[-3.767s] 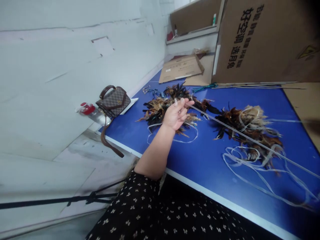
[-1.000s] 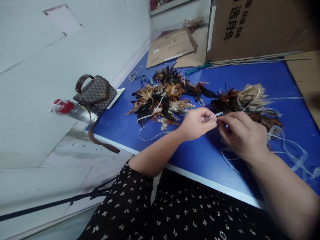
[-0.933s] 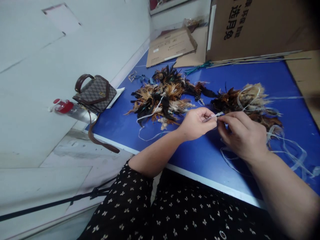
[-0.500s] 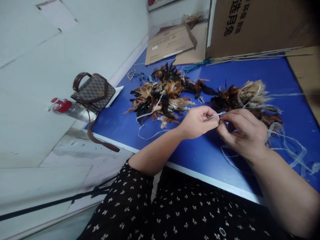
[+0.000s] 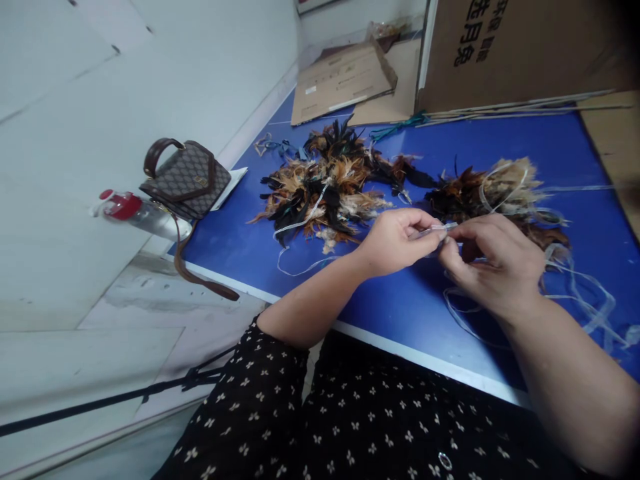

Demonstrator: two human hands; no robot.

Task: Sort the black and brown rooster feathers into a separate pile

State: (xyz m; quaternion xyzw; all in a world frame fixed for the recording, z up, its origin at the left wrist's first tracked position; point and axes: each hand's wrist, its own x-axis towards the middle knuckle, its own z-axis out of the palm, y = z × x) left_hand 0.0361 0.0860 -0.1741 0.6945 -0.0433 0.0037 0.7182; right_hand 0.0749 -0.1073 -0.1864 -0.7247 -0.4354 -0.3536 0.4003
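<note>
My left hand (image 5: 395, 240) and my right hand (image 5: 493, 263) meet over the blue table (image 5: 400, 313), both pinching a thin clear plastic strip (image 5: 434, 230) between their fingertips. More of that strip lies in loose loops (image 5: 575, 300) on the table to the right. A pile of brown, tan and black feathers (image 5: 325, 190) lies just beyond my left hand. A second feather pile (image 5: 500, 193), tangled with strip, lies beyond my right hand.
A patterned brown handbag (image 5: 185, 177) and a red-capped bottle (image 5: 140, 213) sit at the table's left corner against the white wall. A large cardboard box (image 5: 515, 47), flat cardboard (image 5: 343, 83) and several thin rods (image 5: 515, 107) lie at the far edge.
Earlier my left hand alone held the strip stretched out long. Now both hands are together pinching it near the table's front; in the last second they barely moved.
</note>
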